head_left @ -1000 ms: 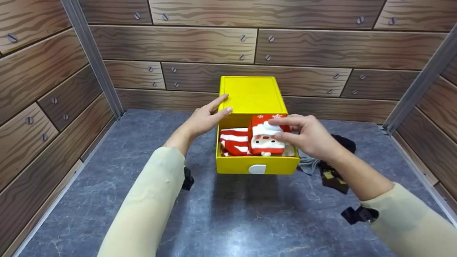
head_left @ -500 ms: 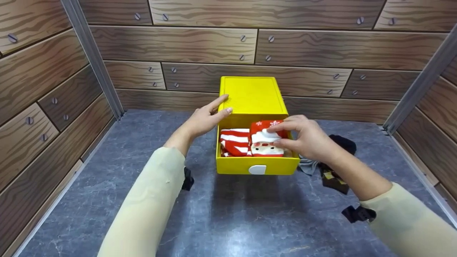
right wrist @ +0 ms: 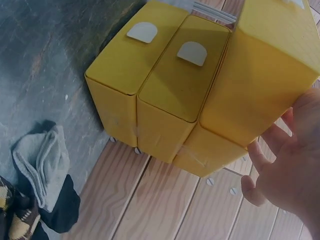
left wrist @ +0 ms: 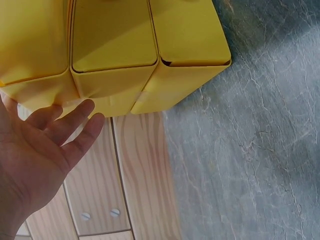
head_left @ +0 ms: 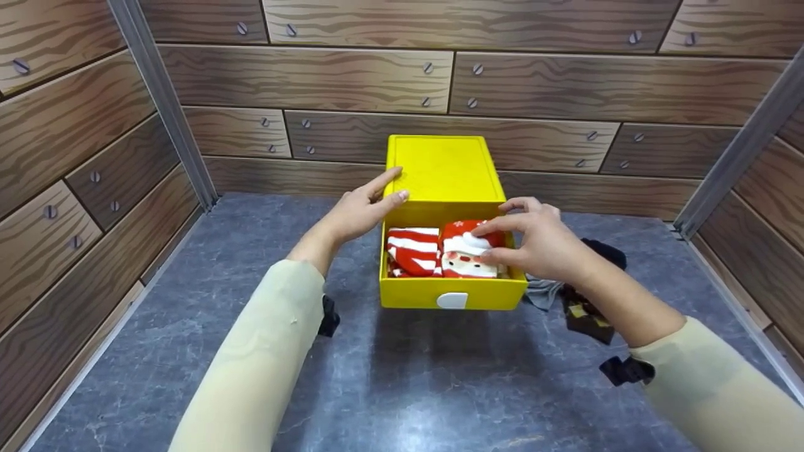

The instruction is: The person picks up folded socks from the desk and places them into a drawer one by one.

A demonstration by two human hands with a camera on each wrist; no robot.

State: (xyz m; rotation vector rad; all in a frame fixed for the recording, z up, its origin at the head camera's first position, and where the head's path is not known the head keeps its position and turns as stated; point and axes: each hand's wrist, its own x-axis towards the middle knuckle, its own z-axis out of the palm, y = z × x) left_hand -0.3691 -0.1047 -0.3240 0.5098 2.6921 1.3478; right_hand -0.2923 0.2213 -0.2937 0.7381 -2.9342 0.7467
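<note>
Lowered since a second ago, the Santa sock [head_left: 466,256] sits in the yellow drawer [head_left: 452,294] beside a striped sock [head_left: 412,250], pinched by the right hand [head_left: 543,246]; the left hand [head_left: 359,208] rests flat-fingered against the box top [head_left: 445,168].

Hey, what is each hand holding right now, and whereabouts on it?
The right hand pinches the Santa sock at its white hat trim, inside the yellow drawer. The left hand holds nothing; straight fingers rest on the box's top-left edge.
</note>
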